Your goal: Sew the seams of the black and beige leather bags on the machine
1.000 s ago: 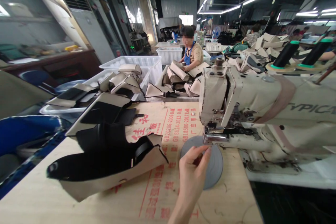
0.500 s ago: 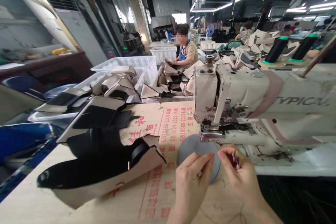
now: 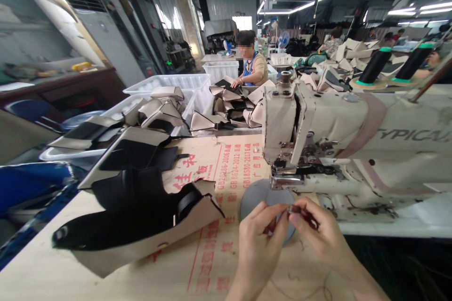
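My left hand and my right hand meet fingertip to fingertip just below the needle area of a cream sewing machine. Both pinch a small dark reddish object that I cannot make out. They hover over a grey round disc lying on the wooden table. To the left lies a beige and black cut piece, apart from both hands.
More beige and black pieces are stacked at the back left by white plastic crates. Two dark thread cones stand behind the machine. A person in a blue apron works at a far table.
My right hand came into view from the right and closed in on the left hand. Both hands now pinch the small object together under the machine head.
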The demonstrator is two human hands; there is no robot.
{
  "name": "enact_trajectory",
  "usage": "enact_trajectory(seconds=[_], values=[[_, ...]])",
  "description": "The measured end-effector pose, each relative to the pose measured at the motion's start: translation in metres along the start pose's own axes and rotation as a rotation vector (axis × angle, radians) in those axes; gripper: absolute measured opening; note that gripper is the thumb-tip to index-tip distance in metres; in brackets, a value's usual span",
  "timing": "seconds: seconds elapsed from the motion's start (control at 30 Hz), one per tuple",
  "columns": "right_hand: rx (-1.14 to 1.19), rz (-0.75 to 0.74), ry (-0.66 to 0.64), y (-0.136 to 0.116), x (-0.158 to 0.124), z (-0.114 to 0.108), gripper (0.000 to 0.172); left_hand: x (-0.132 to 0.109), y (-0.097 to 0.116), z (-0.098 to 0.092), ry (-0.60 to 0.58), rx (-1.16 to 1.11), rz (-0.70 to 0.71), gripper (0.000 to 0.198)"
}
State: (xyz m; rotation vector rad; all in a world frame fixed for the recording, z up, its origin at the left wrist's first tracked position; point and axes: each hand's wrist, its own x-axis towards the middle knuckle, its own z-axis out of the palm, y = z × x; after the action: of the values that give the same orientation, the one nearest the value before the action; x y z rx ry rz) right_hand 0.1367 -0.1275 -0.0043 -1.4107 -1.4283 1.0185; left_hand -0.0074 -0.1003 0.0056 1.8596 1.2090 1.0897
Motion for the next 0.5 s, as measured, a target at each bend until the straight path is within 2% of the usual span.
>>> enact_trajectory(seconds=[0.1,0.2,0.37,0.5], values=[[-0.033,-0.034,0.072,0.002,0.002,-0.001,0.028,0.001,0.0,-0.001,-0.01,0.036,0.02,0.017],[-0.007,-0.049,0.15,0.014,0.002,-0.005,0.025,0.002,-0.002,-0.002,0.004,0.054,0.036,0.017],[-0.014,-0.147,0.14,0.025,0.012,-0.003,0.026,0.004,-0.014,0.001,0.019,0.114,0.104,0.019],[-0.113,-0.175,0.186,0.019,0.024,0.008,0.015,0.007,-0.026,0.004,0.056,0.22,0.156,0.021]])
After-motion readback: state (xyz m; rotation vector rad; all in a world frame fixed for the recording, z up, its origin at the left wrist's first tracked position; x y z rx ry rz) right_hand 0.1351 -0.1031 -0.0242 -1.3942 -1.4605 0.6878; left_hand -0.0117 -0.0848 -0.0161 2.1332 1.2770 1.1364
